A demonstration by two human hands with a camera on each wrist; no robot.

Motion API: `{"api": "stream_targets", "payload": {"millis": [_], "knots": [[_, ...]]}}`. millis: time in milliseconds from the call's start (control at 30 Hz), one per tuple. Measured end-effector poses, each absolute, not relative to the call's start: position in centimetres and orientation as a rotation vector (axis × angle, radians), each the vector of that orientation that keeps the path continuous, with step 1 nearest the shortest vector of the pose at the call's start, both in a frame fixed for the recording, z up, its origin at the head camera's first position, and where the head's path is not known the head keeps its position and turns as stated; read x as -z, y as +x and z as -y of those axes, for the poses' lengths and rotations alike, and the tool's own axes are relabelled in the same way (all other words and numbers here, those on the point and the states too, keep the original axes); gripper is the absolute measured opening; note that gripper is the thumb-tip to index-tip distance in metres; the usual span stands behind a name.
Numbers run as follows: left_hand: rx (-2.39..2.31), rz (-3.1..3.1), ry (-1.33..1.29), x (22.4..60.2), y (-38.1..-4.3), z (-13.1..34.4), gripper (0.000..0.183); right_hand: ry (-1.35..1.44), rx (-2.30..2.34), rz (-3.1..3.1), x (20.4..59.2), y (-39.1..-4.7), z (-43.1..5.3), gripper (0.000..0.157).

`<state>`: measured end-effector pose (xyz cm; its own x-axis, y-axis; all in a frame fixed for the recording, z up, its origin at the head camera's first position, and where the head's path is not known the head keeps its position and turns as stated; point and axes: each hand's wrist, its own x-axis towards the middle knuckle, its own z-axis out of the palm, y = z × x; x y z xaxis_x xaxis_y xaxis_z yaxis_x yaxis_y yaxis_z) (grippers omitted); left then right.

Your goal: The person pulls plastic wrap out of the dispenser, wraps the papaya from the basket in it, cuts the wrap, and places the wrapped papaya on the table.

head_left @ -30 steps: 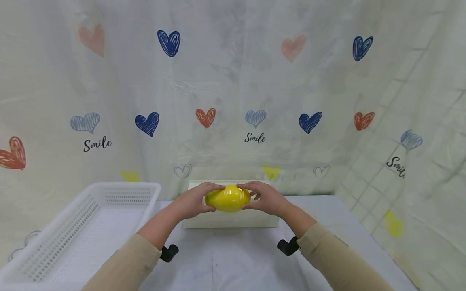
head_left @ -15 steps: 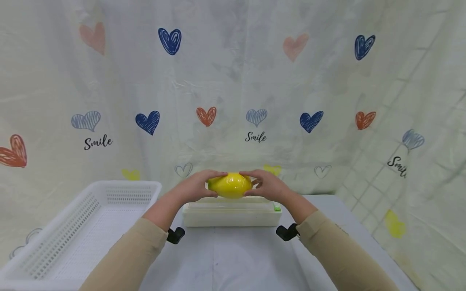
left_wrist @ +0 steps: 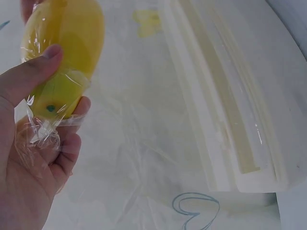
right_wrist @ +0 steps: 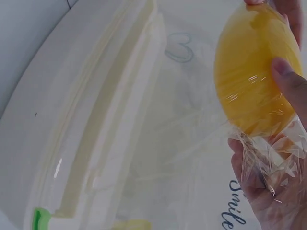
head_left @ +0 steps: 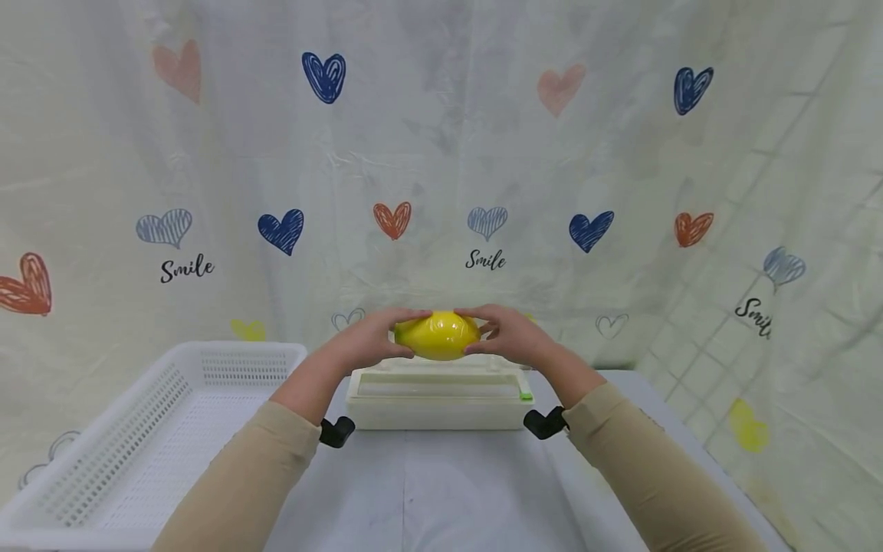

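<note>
A glossy yellow fruit [head_left: 438,335], mango-like and greenish at its left end, is held level in the air in the head view. My left hand [head_left: 369,339] grips its left end and my right hand [head_left: 516,336] its right end, thumbs on the near side. Clear cling film covers the fruit [left_wrist: 72,43] in the left wrist view. Bunched film [left_wrist: 45,134] lies against the left palm, and loose crumpled film [right_wrist: 276,163] gathers at the right hand. Below and behind the fruit stands a long white cling film dispenser [head_left: 441,414] with a green tab [head_left: 526,396].
A white perforated plastic basket [head_left: 241,349] stands on the left of the white-covered table [head_left: 476,491]. Behind the table hangs a pale curtain [head_left: 428,153] printed with hearts and the word Smile. It also runs along the right side.
Both hands have raised the fruit in the view, from in front of the dispenser to above it. More of the dispenser, with its green tab, now shows. The grip looks the same.
</note>
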<state>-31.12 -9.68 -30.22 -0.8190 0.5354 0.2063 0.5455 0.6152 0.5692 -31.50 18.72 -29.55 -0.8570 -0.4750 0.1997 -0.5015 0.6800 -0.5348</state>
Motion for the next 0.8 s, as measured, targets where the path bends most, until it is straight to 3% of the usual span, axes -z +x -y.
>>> {"api": "stream_targets", "payload": {"millis": [800], "knots": [[0.9,2.799,-0.951,26.0,-30.6,9.6,0.067,0.868,-0.908,2.807,25.5,-31.5,-18.8,0.067]]}}
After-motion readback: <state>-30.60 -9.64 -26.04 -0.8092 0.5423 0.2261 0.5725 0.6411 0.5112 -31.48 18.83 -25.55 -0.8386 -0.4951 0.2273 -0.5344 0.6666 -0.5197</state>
